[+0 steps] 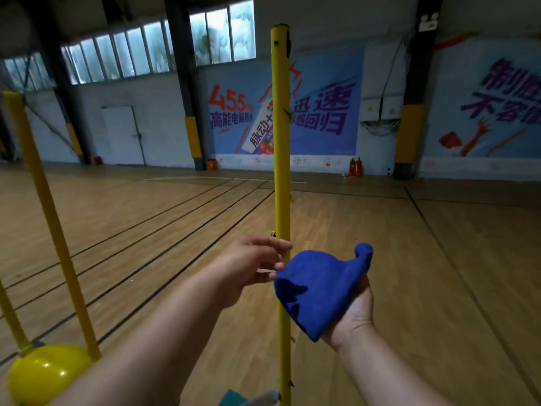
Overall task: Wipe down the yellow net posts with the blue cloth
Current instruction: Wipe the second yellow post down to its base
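Note:
A yellow net post (pixel 281 142) stands upright straight ahead of me, top to floor. The blue cloth (pixel 319 285) lies draped over my right hand (pixel 357 309), which is palm up just right of the post, fingers under the cloth. My left hand (pixel 251 265) reaches in from the left, its relaxed fingers at the cloth's left edge and in front of the post. A second yellow post (pixel 44 206) leans at the left, rising from a round yellow base (pixel 44 373).
Wooden court floor (pixel 409 259) with dark lines spreads all around. The far wall carries blue posters (pixel 322 112), dark pillars with yellow padding (pixel 409 130) and red extinguishers (pixel 354 167) at its foot. A thin yellow brace (pixel 11 317) runs beside the left post.

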